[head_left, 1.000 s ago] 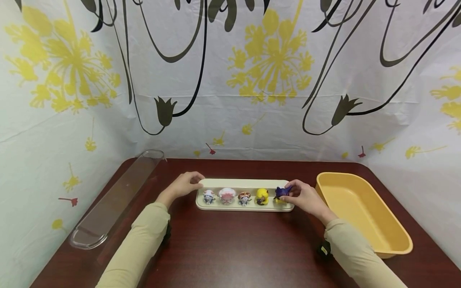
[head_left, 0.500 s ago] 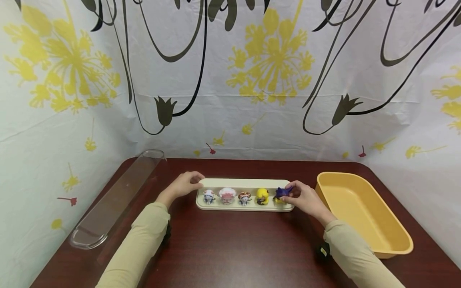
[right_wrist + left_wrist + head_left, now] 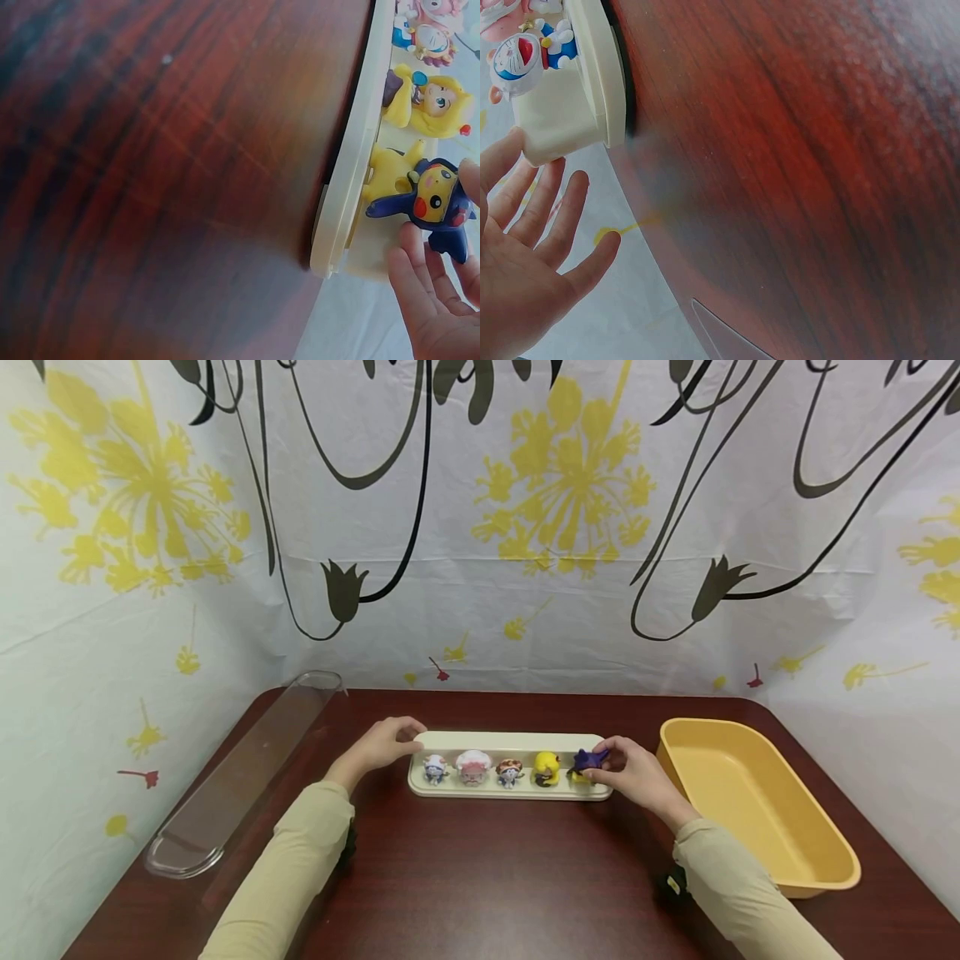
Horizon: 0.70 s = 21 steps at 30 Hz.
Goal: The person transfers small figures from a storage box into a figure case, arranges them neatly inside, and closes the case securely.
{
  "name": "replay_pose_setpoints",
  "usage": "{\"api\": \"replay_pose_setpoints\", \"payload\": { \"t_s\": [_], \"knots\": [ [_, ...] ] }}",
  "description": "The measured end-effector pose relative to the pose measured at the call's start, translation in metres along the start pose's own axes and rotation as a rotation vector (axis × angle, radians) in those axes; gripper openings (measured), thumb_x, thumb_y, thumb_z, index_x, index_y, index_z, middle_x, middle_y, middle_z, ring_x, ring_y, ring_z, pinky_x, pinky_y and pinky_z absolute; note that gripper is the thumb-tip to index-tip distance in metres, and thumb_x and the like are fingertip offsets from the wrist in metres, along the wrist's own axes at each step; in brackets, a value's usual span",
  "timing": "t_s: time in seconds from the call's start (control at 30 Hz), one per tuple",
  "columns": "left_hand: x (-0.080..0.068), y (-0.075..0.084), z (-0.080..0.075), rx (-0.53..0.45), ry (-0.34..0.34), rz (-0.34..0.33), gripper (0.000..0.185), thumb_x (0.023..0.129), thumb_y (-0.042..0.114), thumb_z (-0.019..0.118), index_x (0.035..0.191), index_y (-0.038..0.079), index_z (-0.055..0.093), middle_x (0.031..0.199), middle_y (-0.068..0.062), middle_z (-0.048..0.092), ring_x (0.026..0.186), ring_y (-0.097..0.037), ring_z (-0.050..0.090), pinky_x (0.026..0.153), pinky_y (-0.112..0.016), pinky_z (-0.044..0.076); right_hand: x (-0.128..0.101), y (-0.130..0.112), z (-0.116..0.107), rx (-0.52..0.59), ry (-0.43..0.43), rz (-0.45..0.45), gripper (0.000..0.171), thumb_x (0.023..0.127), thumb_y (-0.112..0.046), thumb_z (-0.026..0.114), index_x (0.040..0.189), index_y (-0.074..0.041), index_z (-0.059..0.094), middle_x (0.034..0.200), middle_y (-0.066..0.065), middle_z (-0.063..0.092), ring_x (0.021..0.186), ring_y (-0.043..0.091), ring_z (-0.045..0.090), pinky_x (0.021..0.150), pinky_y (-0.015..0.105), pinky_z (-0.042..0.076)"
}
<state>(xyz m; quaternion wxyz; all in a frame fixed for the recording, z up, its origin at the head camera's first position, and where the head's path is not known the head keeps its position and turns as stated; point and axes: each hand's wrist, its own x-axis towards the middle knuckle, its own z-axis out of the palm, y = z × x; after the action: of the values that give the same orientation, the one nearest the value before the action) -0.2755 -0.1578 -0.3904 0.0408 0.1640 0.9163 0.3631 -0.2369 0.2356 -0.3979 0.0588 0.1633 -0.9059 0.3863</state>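
Note:
A long cream tray (image 3: 510, 792) lies across the dark wooden table, with several small toy figurines in a row in it. My right hand (image 3: 603, 758) pinches the purple-hooded yellow figurine (image 3: 588, 761) at the tray's right end, low over the tray. In the right wrist view that figurine (image 3: 433, 201) sits between my fingertips (image 3: 416, 289), beside a yellow-haired figurine (image 3: 424, 101). My left hand (image 3: 408, 740) rests against the tray's left end. Its fingers (image 3: 555, 217) lie straight by the tray's corner (image 3: 577, 105), close to a blue and white figurine (image 3: 514, 64).
An empty yellow tub (image 3: 750, 785) stands at the right of the table. A long clear plastic lid (image 3: 240, 772) lies along the left edge. Patterned cloth walls close in the back and sides. Bare table (image 3: 487, 877) stretches in front of the tray.

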Motion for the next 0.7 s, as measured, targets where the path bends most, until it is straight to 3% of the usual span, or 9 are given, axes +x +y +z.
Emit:
{"api": "replay_pose_setpoints", "payload": {
  "t_s": [0.7],
  "knots": [
    [0.0004,-0.0011,0.0008,0.006,0.003,0.001,0.026,0.084,0.014,0.06,0.107,0.003,0.059,0.095,-0.005,0.058,0.094,-0.023,0.054,0.081,-0.04,0.041,-0.0009,-0.0005,-0.0081,0.002,-0.039,0.021,0.051,0.074,-0.028,0.072,0.112,0.0,0.052,0.088,0.007,0.059,0.077,0.019,0.058,0.062,0.031,0.046]
  ]
}}
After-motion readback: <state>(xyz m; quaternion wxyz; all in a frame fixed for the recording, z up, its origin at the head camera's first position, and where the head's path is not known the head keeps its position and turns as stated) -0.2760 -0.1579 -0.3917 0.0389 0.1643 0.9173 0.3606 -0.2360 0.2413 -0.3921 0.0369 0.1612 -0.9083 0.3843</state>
